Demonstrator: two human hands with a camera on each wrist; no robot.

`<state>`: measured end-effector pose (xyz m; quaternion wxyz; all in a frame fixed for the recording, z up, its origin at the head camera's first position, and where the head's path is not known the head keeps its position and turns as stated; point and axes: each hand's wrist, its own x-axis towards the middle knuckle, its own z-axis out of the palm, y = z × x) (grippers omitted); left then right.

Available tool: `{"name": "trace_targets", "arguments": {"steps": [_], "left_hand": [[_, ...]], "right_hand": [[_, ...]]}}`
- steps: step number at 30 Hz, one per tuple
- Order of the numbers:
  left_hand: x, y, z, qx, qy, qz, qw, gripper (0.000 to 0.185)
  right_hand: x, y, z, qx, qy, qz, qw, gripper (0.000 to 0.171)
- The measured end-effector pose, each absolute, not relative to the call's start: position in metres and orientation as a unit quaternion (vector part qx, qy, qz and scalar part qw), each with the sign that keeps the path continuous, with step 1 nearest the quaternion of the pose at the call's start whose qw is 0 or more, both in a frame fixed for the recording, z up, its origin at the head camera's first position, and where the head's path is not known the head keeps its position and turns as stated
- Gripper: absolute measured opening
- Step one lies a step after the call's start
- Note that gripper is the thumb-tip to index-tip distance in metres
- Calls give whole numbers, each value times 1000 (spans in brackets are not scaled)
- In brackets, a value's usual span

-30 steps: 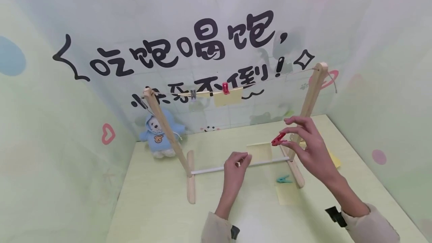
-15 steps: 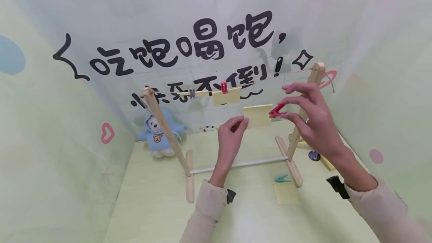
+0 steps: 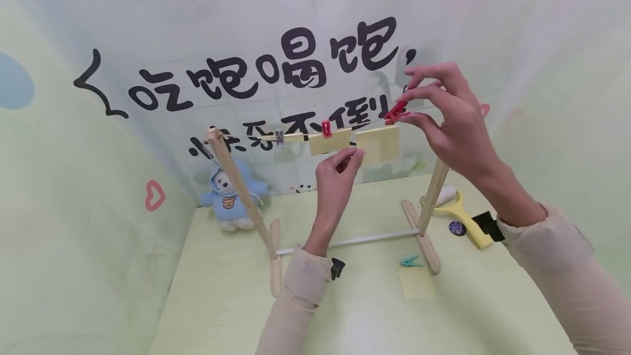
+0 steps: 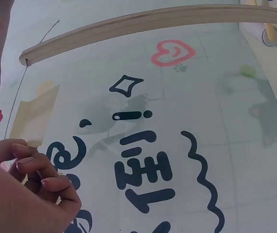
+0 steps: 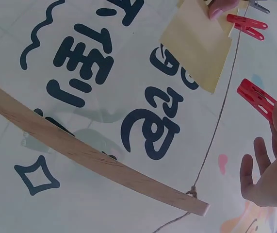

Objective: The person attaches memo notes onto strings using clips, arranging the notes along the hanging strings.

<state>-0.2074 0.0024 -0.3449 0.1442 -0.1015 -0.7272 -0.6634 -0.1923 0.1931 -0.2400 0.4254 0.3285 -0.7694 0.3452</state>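
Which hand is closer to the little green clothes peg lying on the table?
Left. The left hand is above and left of the green clothes peg; the right hand is much higher up.

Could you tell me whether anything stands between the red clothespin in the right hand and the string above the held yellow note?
Nothing visible does. The red clothespin in the right hand hangs beside the string, just above the yellow note pinched by the left hand.

Sleeves (image 3: pixel 300 300): long, beige, snug cuffs at both wrists | wrist mounts (image 3: pixel 337 268): small black units, one per wrist | hands (image 3: pixel 335 179): bare, nails unpainted
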Motion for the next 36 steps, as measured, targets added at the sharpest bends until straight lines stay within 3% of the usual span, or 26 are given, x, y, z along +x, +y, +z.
{"name": "trace_targets", "arguments": {"steps": [36], "left_hand": [[-213, 4, -333, -95, -710, -682, 149, 24]], "right_hand": [[-220, 180, -240, 356, -790, 310, 391, 17]]}}
